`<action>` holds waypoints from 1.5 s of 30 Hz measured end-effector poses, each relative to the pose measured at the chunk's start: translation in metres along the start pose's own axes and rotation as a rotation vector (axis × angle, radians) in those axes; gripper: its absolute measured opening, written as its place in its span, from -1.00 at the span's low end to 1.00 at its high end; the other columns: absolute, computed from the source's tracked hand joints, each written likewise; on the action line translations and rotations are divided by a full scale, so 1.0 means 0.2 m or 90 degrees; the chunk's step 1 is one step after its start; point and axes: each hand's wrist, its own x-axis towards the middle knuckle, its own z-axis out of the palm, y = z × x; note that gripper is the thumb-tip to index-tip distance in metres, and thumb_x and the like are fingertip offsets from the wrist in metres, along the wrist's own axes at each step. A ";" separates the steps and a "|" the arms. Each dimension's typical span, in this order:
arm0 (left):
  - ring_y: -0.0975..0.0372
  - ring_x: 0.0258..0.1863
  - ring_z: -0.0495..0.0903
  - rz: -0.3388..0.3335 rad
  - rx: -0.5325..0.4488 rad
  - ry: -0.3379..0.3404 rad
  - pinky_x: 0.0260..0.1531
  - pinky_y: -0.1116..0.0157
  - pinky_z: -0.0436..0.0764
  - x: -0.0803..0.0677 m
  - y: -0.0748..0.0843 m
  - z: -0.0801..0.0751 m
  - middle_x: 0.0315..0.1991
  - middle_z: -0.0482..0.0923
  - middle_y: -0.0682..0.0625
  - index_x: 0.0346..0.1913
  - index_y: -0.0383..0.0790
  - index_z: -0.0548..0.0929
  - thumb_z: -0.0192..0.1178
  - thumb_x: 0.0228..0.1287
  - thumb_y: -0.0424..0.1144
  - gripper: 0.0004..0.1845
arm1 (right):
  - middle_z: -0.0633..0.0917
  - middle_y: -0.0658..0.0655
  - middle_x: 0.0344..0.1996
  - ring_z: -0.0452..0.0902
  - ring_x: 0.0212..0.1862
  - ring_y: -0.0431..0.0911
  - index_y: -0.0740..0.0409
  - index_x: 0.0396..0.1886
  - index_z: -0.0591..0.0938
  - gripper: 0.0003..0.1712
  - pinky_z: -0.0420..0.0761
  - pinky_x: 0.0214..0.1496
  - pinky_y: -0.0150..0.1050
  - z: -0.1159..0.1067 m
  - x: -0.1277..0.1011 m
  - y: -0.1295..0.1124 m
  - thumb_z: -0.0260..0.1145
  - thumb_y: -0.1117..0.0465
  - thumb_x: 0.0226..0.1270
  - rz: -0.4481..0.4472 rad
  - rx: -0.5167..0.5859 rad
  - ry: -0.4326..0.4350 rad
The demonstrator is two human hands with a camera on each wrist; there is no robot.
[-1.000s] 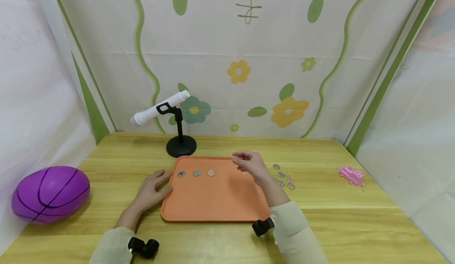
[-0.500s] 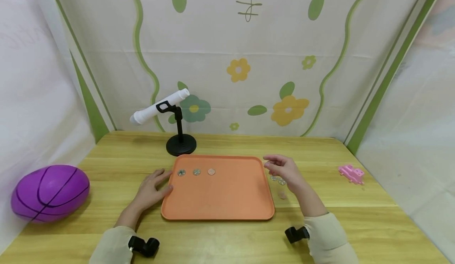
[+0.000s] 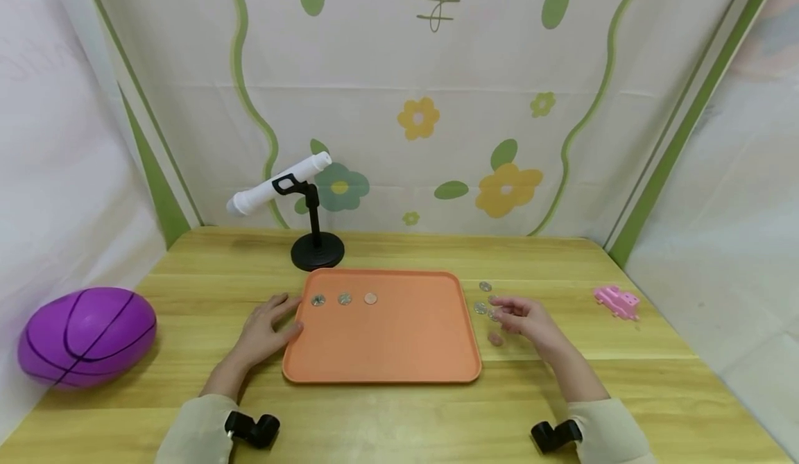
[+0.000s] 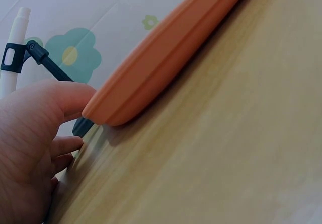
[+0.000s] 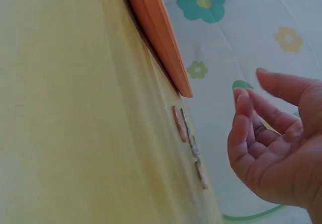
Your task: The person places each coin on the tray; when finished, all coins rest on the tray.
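An orange tray (image 3: 387, 353) lies flat on the wooden table. Three coins (image 3: 344, 299) sit in a row along its far left part. My left hand (image 3: 270, 325) rests flat on the table, its thumb touching the tray's left rim (image 4: 146, 83). Several loose coins (image 3: 487, 309) lie on the table just right of the tray. My right hand (image 3: 523, 315) hovers over those coins with relaxed fingers, holding nothing. In the right wrist view the hand (image 5: 271, 138) is empty above the coins (image 5: 188, 141).
A purple ball (image 3: 86, 337) lies at the table's left edge. A white tube on a black stand (image 3: 312, 238) stands behind the tray. A small pink toy (image 3: 616, 302) sits at the right. Patterned cloth walls close in the table on three sides.
My right hand has moved from above the tray's far edge to the right and down over the loose coins. The left hand has stayed in place.
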 end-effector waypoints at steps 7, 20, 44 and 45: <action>-0.25 0.12 0.04 -0.004 -0.002 -0.006 -0.03 -0.22 -0.05 0.00 0.01 -0.01 0.13 0.16 -0.40 0.14 -0.30 0.39 0.12 0.12 -0.11 -0.47 | 0.54 0.27 -0.30 0.46 -0.34 -0.05 0.47 0.00 0.41 -0.53 0.48 -0.44 -0.27 -0.01 -0.05 0.11 0.23 0.30 0.11 0.031 -0.010 -0.025; -0.24 0.13 0.05 -0.007 -0.003 -0.004 -0.03 -0.22 -0.04 0.00 0.00 0.00 0.14 0.16 -0.39 0.14 -0.29 0.39 0.12 0.12 -0.11 -0.47 | 0.55 0.16 -0.39 0.40 -0.40 -0.14 0.40 -0.12 0.53 -0.55 0.43 -0.45 -0.38 0.00 -0.04 0.18 0.34 0.23 -0.01 0.048 -0.060 0.005; -0.23 0.13 0.06 -0.010 -0.001 0.001 -0.03 -0.21 -0.04 0.00 0.00 0.00 0.14 0.16 -0.38 0.13 -0.28 0.39 0.13 0.11 -0.11 -0.47 | 0.45 0.09 -0.50 0.27 -0.54 -0.16 0.30 -0.36 0.49 -0.78 0.33 -0.54 -0.38 0.03 -0.02 0.18 0.30 0.28 0.04 -0.040 -0.237 -0.023; -0.23 0.12 0.06 -0.008 0.001 0.002 -0.02 -0.21 -0.04 0.00 0.00 0.00 0.14 0.16 -0.39 0.13 -0.28 0.39 0.13 0.11 -0.11 -0.47 | 0.45 0.09 -0.50 0.26 -0.54 -0.16 0.31 -0.36 0.48 -0.78 0.32 -0.55 -0.38 0.03 -0.02 0.18 0.30 0.30 0.02 -0.042 -0.234 -0.020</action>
